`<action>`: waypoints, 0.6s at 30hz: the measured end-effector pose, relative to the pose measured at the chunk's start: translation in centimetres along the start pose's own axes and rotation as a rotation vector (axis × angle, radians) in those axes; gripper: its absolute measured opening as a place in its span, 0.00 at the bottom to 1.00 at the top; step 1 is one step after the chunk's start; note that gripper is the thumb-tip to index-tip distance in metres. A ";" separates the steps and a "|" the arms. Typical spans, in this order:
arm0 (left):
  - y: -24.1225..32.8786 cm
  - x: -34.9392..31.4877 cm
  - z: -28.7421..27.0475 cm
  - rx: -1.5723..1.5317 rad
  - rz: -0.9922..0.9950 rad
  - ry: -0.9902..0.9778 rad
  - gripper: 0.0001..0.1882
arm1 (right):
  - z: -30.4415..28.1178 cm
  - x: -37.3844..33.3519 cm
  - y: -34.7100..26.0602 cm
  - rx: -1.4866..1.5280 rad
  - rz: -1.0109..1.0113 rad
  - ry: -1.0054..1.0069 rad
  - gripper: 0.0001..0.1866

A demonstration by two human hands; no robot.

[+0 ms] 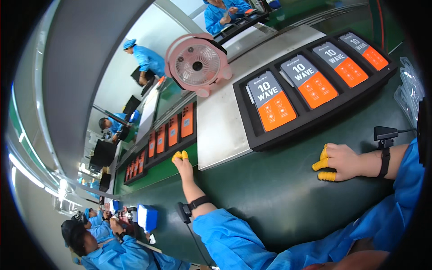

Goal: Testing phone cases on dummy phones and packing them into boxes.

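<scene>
My left hand (182, 164), with yellow finger cots, is at the near edge of a long black foam tray (157, 159) on the left. Its fingers are curled and close together; whether they grip the tray edge cannot be made out. Orange phones (173, 131) with dark camera lenses lie in that tray's slots. My right hand (338, 163), also in yellow finger cots, rests on the green tabletop (270, 189) with bent fingers apart and nothing in them. Beyond it, a nearer black foam tray (265, 141) holds several phones with grey and orange screen films (270, 101).
A metal plate (220, 135) lies between the two trays, with a pink fan (197, 65) at its far end. Clear plastic pieces (407, 92) are at the right. A blue bin (147, 218) stands at the left, near co-workers in blue (121, 252). Wristbands with cables circle both my wrists.
</scene>
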State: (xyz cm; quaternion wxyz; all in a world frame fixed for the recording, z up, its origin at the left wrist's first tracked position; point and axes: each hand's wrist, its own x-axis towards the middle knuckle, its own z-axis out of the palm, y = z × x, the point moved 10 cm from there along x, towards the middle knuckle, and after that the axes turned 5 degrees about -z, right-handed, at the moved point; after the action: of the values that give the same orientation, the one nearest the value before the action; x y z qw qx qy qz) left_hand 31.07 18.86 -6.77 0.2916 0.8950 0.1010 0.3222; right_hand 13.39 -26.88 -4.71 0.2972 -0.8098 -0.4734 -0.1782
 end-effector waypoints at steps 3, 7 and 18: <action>1.7 0.5 2.4 0.281 0.165 -0.088 0.20 | 0.5 -0.4 0.7 -0.006 0.068 -0.042 0.12; 4.4 1.3 5.3 0.342 0.366 -0.265 0.29 | 1.6 0.2 0.6 0.019 0.116 -0.091 0.12; 3.5 5.4 4.4 0.288 0.255 -0.021 0.12 | 2.9 1.2 -0.5 -0.048 0.131 -0.119 0.12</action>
State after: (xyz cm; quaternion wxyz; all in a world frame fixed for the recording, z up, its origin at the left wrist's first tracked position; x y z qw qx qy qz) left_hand 38.03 15.95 -4.68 0.1184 0.9363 0.0287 0.3295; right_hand 13.58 -24.02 -6.03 0.2601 -0.8551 -0.4319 -0.1211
